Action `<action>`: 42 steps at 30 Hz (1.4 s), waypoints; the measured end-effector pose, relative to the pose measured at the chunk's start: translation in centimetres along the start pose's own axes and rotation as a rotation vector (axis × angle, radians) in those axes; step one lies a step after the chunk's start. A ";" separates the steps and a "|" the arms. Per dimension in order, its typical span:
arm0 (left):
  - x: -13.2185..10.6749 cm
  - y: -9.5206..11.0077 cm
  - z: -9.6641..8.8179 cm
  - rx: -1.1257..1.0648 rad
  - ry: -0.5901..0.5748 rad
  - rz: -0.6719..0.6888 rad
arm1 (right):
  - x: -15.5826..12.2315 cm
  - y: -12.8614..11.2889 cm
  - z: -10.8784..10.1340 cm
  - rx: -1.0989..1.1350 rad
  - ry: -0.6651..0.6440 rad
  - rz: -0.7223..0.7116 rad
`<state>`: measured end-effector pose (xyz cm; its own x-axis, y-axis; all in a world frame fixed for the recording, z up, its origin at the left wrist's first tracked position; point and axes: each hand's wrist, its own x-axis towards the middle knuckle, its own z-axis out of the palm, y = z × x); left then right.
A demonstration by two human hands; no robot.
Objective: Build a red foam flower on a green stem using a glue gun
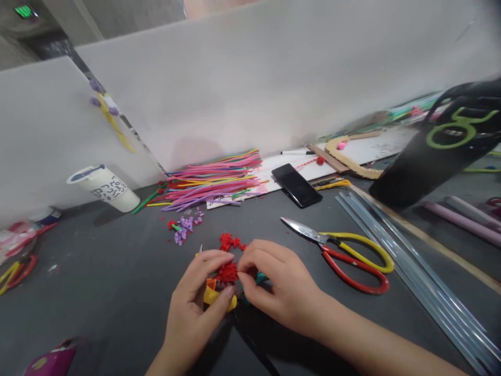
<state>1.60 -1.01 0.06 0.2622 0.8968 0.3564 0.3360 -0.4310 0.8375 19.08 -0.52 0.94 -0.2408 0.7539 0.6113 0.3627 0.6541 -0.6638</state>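
Observation:
My left hand (195, 303) and my right hand (274, 284) meet over the dark table, fingers pinched together on a small red pipe-cleaner flower (227, 272). Under it, in the left hand, sit yellow and orange pieces (214, 295). A bit of teal shows beneath my right fingers. Loose red fuzzy bits (230, 242) lie just beyond the hands. A thin stick pokes up by the left fingertips.
Scissors with red and yellow handles (344, 250) lie to the right. Several clear glue sticks (415, 277) stretch along the right side. A black phone (296, 185), a bundle of coloured pipe cleaners (213, 180), purple bits (187, 225), a tipped white cup (105, 188) and a black bag (434, 151) are farther back.

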 end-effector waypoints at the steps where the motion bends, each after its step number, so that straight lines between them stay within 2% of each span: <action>1: 0.0 0.0 0.0 0.003 0.000 0.001 | 0.0 0.0 0.0 -0.002 -0.001 -0.005; 12: 0.1 0.2 0.3 -0.106 0.024 -0.105 | -0.1 -0.1 0.0 -0.018 -0.042 0.002; 20: -0.2 0.0 0.3 -0.086 0.035 -0.097 | -0.2 0.1 0.1 -0.017 -0.056 0.011; 27: -0.1 0.1 0.7 0.035 0.116 -0.088 | -0.3 -0.1 0.1 -0.079 0.042 -0.002; 36: -0.6 -0.5 1.0 0.312 0.123 0.080 | -0.7 0.4 0.7 -0.088 0.065 0.106; 42: -0.2 -0.1 1.2 0.464 0.196 0.186 | -0.5 0.2 0.9 -0.076 0.109 0.159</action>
<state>2.57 -1.28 -0.62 0.1965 0.7837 0.5893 0.6760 -0.5436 0.4975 18.49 -0.76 0.12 -0.0774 0.8333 0.5474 0.4561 0.5178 -0.7238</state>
